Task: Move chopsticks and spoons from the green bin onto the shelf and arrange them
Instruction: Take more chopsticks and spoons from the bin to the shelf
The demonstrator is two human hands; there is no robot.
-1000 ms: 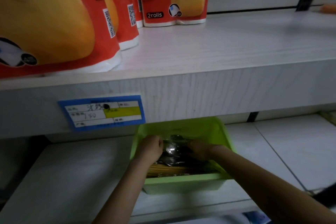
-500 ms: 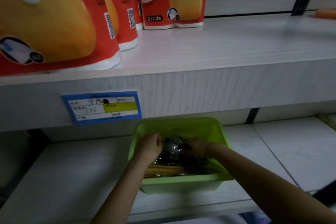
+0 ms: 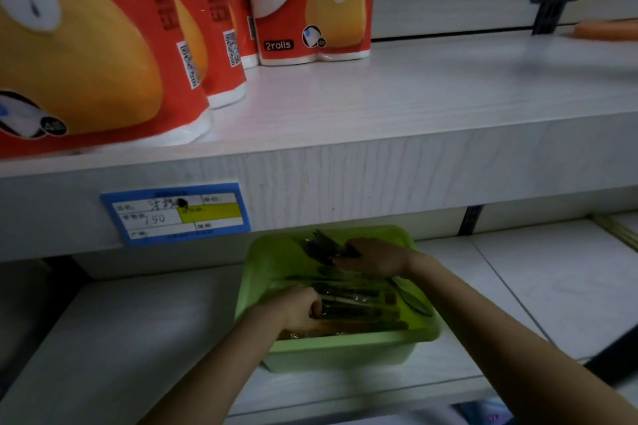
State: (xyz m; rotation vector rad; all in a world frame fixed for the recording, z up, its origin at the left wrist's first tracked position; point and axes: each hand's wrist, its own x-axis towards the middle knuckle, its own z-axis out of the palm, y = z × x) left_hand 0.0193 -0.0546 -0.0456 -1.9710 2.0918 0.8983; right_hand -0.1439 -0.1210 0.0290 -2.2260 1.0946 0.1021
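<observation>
Barely begun: green bin on lower shelf full of wrapped chopsticks. Right hand lifting dark utensil bundle at far edge; left hand clenched around packets. Upper shelf without cutlery.

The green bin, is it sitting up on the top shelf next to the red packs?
No, the green bin sits on the lower shelf.
</observation>
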